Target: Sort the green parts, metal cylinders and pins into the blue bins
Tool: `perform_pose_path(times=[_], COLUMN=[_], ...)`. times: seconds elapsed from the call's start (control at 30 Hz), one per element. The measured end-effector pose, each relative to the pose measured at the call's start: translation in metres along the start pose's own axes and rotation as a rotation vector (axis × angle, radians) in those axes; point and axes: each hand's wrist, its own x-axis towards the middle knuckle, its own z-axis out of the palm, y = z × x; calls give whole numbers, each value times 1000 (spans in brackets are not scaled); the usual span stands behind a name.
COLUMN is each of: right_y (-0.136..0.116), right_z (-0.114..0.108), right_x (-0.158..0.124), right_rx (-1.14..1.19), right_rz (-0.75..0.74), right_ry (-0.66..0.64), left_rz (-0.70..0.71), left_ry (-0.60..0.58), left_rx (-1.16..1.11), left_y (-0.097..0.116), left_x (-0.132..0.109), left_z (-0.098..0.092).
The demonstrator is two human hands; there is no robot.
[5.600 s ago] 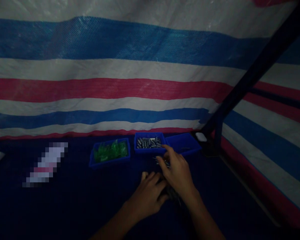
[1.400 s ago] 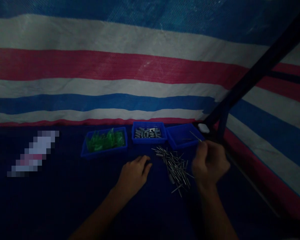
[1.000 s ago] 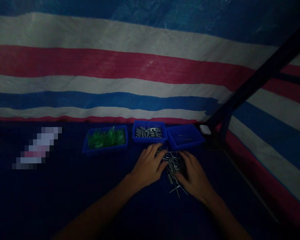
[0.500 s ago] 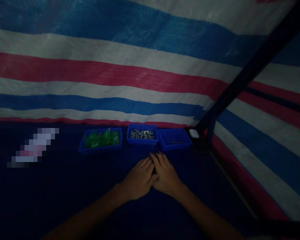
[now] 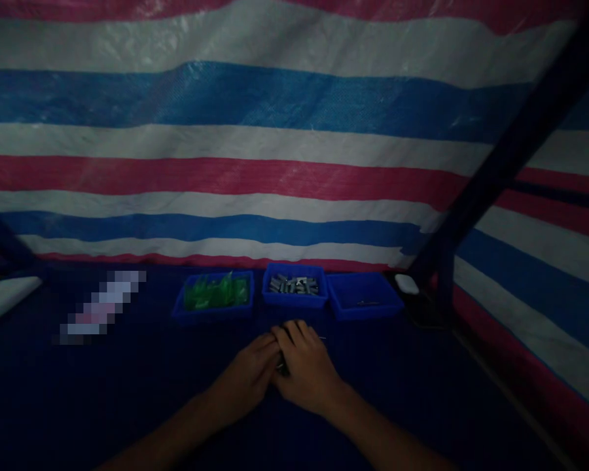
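My left hand and my right hand lie side by side on the dark blue table, fingers curled inward and pressed together. They cup a gathered bunch of thin metal pins, which mostly hides under the fingers. Just beyond the hands stand three small blue trays in a row. The left tray holds green plastic parts, and the middle tray holds several short metal cylinders. Only a pin or two lies in the right tray.
A striped red, white and blue tarp forms the wall behind and to the right. A dark slanted pole rises at the right, with a small white object at its foot. A blurred pale object lies at the left.
The pins lay spread on the table a second ago. Both hands have swept together over them and now cover the gathered bunch. The view has tilted up a little.
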Motion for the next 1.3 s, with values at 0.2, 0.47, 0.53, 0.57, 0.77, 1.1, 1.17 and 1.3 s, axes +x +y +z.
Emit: perform_pose_path(times=[0.2, 0.47, 0.53, 0.57, 0.77, 1.1, 1.17, 1.3], right_y=[0, 0, -1, -1, -4, -9, -7, -4], right_z=[0, -2, -3, -3, -1, -7, -7, -4], right_x=[1, 1, 1, 1, 1, -5, -5, -5], right_rx=[103, 159, 163, 166, 188, 192, 172, 168], right_rz=[38, 22, -5, -7, 27, -109, -144, -131], right_ry=[65, 106, 128, 140, 268, 422, 403, 355], left_rz=[-215, -422, -418, -412, -331, -360, -357, -341], left_ry=[137, 305, 303, 301, 311, 278, 244, 166], left_rx=[-230, -537, -530, -528, -518, -391, -376, -359], left_y=[-11, -14, -13, -12, -10, -8, -9, -9], left_x=[0, 0, 1, 1, 1, 3, 3, 1], left_z=[-5, -7, -8, -8, -9, -7, -6, -5])
